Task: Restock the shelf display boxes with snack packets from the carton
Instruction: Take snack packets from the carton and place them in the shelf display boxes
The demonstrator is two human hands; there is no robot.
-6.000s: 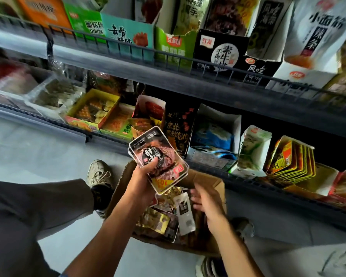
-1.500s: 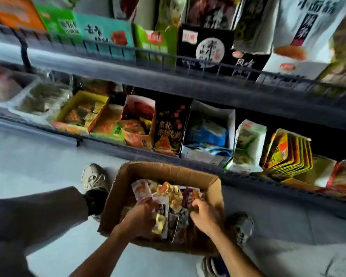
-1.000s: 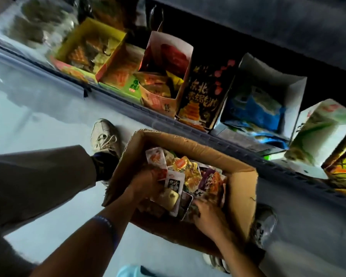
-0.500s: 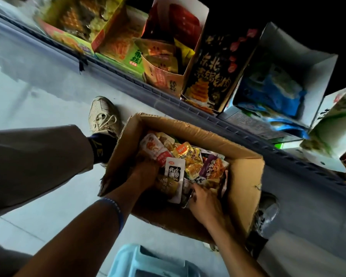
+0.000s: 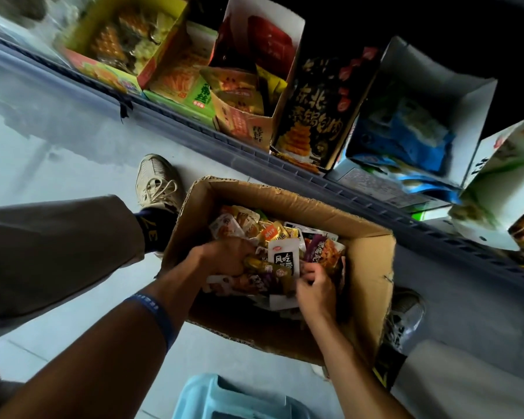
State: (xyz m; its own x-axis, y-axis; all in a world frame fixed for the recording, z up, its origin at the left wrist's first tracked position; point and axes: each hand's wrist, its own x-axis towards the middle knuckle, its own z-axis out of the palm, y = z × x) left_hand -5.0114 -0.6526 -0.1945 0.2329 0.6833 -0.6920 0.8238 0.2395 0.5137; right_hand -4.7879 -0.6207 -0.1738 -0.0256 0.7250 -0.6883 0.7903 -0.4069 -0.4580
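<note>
At the bottom edge a pale blue plastic stool or bin is cut off, so only its top rim shows. Above it both forearms reach into the cardboard carton standing on the grey floor; the left forearm wears a blue wristband. The left hand lies over the heap of snack packets with its fingers curled down among them, seemingly gathering a few yellowish ones, though its fingertips are buried and which packets it grips cannot be told. The right hand has its fingers bent at the lower edge of a white-and-black packet that stands up from the heap; whether it pinches that one or another beneath is unclear. The carton's near wall is in deep shadow. A beige shoe sits just left of the carton, and a second shoe peeks out behind its right wall, half hidden. Beyond the carton runs the dark shelf edge, carrying tilted display boxes: a yellow box at far left, blurred; an orange-and-white box with packets inside; a black box with yellow printed characters; a white box holding blue packets, smeared by motion; and a green-and-white box cut off at the right edge.
</note>
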